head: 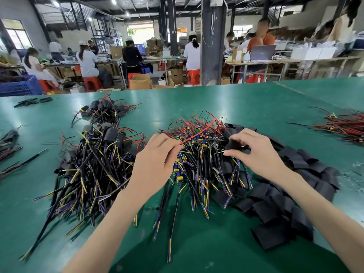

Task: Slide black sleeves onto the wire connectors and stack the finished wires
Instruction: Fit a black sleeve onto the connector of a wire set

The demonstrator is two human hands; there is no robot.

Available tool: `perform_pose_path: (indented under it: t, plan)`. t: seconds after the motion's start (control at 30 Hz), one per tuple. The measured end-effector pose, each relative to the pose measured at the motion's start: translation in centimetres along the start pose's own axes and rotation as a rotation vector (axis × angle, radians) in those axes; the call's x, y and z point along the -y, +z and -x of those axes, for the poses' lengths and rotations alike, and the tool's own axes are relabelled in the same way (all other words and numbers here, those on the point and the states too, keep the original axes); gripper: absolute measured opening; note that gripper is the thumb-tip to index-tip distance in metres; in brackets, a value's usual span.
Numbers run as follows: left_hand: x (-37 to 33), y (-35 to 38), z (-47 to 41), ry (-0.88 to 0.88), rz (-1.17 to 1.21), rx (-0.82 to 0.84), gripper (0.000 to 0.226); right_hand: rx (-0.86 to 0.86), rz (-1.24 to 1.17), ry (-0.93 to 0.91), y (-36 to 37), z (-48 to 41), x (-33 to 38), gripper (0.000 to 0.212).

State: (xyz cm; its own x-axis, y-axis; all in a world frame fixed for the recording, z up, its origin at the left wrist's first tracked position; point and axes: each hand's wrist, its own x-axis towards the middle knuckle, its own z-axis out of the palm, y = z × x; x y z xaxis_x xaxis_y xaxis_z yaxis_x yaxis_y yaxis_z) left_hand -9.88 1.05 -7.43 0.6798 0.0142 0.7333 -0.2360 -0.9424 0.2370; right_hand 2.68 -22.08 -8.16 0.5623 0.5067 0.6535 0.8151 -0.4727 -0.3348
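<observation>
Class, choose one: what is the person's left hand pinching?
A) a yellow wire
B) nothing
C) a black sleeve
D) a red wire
D: the left hand pinches the end of a red wire that rises from the middle pile, while the right hand holds a black sleeve.

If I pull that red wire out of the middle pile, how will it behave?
The red wire looks thin and curves over the pile, so it will probably flop. It runs through many tangled others, so neighbours may drag along. Likely light: the left hand holds it by a fingertip pinch.
</observation>
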Motion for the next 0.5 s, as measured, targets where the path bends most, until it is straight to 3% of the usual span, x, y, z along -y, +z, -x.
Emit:
perform_pose_path:
  t: [0.5]
  plan:
    - [0.29,1.02,0.66,0.105,-0.008,0.041,0.032,-0.103,-0.084,0.039,-0.26,-0.16,0.14,0.035]
